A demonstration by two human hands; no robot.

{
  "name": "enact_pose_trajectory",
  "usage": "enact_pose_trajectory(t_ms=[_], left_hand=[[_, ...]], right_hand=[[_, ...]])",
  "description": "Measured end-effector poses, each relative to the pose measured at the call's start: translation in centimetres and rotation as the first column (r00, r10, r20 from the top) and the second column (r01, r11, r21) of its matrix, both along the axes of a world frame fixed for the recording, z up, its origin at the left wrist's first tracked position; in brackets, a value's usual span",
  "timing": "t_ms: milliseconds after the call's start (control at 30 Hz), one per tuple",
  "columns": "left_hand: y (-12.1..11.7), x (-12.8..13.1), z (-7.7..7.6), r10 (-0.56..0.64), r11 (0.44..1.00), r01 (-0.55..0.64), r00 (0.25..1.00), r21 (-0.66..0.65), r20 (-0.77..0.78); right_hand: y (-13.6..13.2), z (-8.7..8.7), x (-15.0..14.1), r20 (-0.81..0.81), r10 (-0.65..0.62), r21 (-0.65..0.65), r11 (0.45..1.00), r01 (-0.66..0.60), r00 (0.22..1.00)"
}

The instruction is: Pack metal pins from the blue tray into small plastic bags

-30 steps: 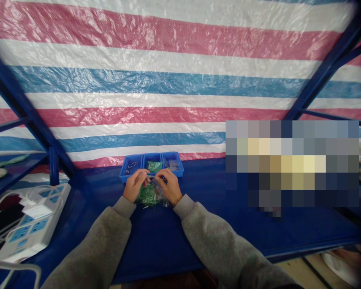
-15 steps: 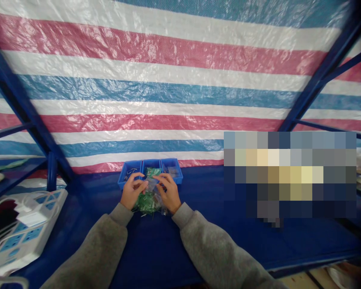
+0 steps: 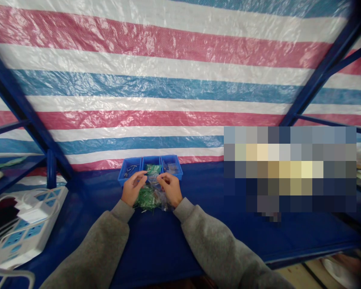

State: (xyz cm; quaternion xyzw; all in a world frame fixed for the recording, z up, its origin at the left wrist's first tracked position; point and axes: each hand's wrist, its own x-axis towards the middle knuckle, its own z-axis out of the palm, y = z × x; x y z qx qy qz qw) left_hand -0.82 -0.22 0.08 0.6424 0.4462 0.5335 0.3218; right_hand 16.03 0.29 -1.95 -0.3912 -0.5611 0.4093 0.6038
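Both my hands are in front of a row of blue bins. My left hand (image 3: 134, 188) has its thumb and fingers drawn together at the left edge of a small clear plastic bag (image 3: 152, 179). On the bag's other side my right hand (image 3: 171, 188) pinches it between thumb and fingertips. Below them on the table lies a heap of green pieces (image 3: 147, 197) with thin stick-like ends, too small to identify. More crumpled clear plastic (image 3: 166, 204) lies beside it, under my right hand. What is inside the held bag cannot be made out.
The left blue bin (image 3: 123, 164) has small metal pins, the middle bin green pieces (image 3: 153, 169), the right bin clear bags (image 3: 170, 168). A white power strip (image 3: 45, 237) with plugs and cables stands left on the blue table (image 3: 156, 257). Blue frame posts (image 3: 309, 88) and striped sheeting surround it.
My fingers have come closer together around the clear bag, with the right fingertips now pinched. The left hand's fingers have straightened somewhat. The view has shifted slightly.
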Motion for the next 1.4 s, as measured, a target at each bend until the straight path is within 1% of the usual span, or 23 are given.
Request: enact_pose_trajectory(t_ms=[67, 133, 200, 267, 333, 367, 400, 433, 467, 500, 533, 600, 633, 667, 733, 833, 967, 1067, 1133, 1200, 1300, 1333, 1400], left_hand=[[0.1, -0.1, 0.0, 0.029, 1.0, -0.028, 0.999, -0.006, 0.027], [0.1, -0.2, 0.0, 0.038, 0.999, -0.038, 0.999, -0.005, 0.019], [0.2, -0.2, -0.1, 0.033, 0.999, -0.033, 0.999, -0.003, 0.004], [0.3, -0.2, -0.2, 0.032, 0.999, -0.032, 0.999, 0.001, -0.009], [0.4, -0.3, -0.4, 0.032, 0.999, -0.032, 0.999, 0.006, -0.024], [0.4, -0.3, -0.4, 0.033, 0.999, -0.032, 0.999, 0.011, -0.036], [0.4, -0.3, -0.4, 0.035, 0.999, -0.034, 0.998, 0.019, -0.053], [0.3, -0.3, -0.3, 0.041, 0.999, -0.038, 0.996, 0.035, -0.079], [0.2, -0.3, -0.3, 0.054, 0.997, -0.047, 0.992, 0.063, -0.118], [0.1, -0.3, -0.2, 0.077, 0.993, -0.06, 0.983, 0.105, -0.168], [0.0, -0.3, -0.1, 0.111, 0.984, -0.075, 0.967, 0.163, -0.228], [-0.3, -0.4, 0.0, 0.187, 0.953, -0.089, 0.924, 0.288, -0.334], [-0.4, -0.4, 0.0, 0.217, 0.937, -0.086, 0.902, 0.339, -0.372], [-0.5, -0.4, -0.1, 0.238, 0.923, -0.078, 0.885, 0.376, -0.399], [-0.6, -0.5, -0.2, 0.255, 0.907, -0.058, 0.864, 0.417, -0.434], [-0.7, -0.5, -0.5, 0.251, 0.895, -0.02, 0.848, 0.445, -0.467], [-0.8, -0.2, -0.5, 0.209, 0.899, 0.03, 0.848, 0.437, -0.488], [-0.9, -0.1, -0.5, 0.188, 0.907, 0.036, 0.857, 0.42, -0.479], [-0.9, 0.0, -0.4, 0.183, 0.911, 0.031, 0.863, 0.411, -0.471], [-0.9, 0.0, -0.2, 0.182, 0.914, 0.023, 0.869, 0.405, -0.46], [-1.0, 0.1, -0.1, 0.19, 0.92, -0.002, 0.876, 0.393, -0.442], [-1.0, 0.1, 0.0, 0.19, 0.923, -0.007, 0.877, 0.385, -0.441], [-1.0, 0.2, 0.0, 0.177, 0.93, -0.002, 0.879, 0.367, -0.444]], right_hand=[[0.4, 0.0, 0.1, -0.167, -0.003, -0.078, 0.997, -0.01, 0.986], [0.7, 0.2, 0.4, -0.31, -0.041, -0.129, 0.992, 0.0, 0.95], [1.0, 0.4, 0.7, -0.387, -0.09, -0.161, 0.986, 0.029, 0.918], [1.2, 0.5, 1.1, -0.383, -0.116, -0.163, 0.985, 0.057, 0.916], [1.2, 0.7, 1.4, -0.272, -0.134, -0.131, 0.986, 0.102, 0.953], [1.1, 0.8, 1.5, -0.165, -0.146, -0.098, 0.986, 0.131, 0.975], [1.0, 0.9, 1.6, -0.022, -0.163, -0.054, 0.985, 0.162, 0.986], [0.7, 1.0, 1.7, 0.148, -0.177, 0.0, 0.984, 0.179, 0.973], [0.5, 1.1, 1.7, 0.329, -0.184, 0.073, 0.983, 0.17, 0.926], [0.1, 1.2, 1.7, 0.5, -0.176, 0.131, 0.983, 0.127, 0.848], [-0.2, 1.3, 1.6, 0.633, -0.172, 0.168, 0.982, 0.083, 0.755], [-0.8, 1.3, 1.4, 0.805, -0.147, 0.184, 0.983, -0.007, 0.575], [-1.1, 1.2, 1.2, 0.852, -0.136, 0.175, 0.984, -0.03, 0.506], [-1.3, 1.2, 1.1, 0.879, -0.136, 0.173, 0.984, -0.041, 0.458], [-1.5, 0.9, 1.0, 0.904, -0.146, 0.18, 0.982, -0.049, 0.402], [-1.4, 0.6, 1.0, 0.91, -0.17, 0.206, 0.977, -0.058, 0.378], [-1.3, 0.5, 0.9, 0.898, -0.17, 0.212, 0.975, -0.061, 0.405], [-1.2, 0.5, 0.9, 0.872, -0.174, 0.215, 0.976, -0.038, 0.457], [-1.0, 0.5, 0.8, 0.831, -0.164, 0.204, 0.979, -0.017, 0.532], [-0.8, 0.6, 0.8, 0.75, -0.139, 0.175, 0.984, 0.008, 0.646], [-0.6, 0.6, 0.7, 0.565, -0.13, 0.162, 0.986, 0.044, 0.815], [-0.5, 0.6, 0.6, 0.501, -0.129, 0.165, 0.985, 0.051, 0.856], [-0.5, 0.5, 0.5, 0.391, -0.106, 0.161, 0.986, 0.046, 0.914]])
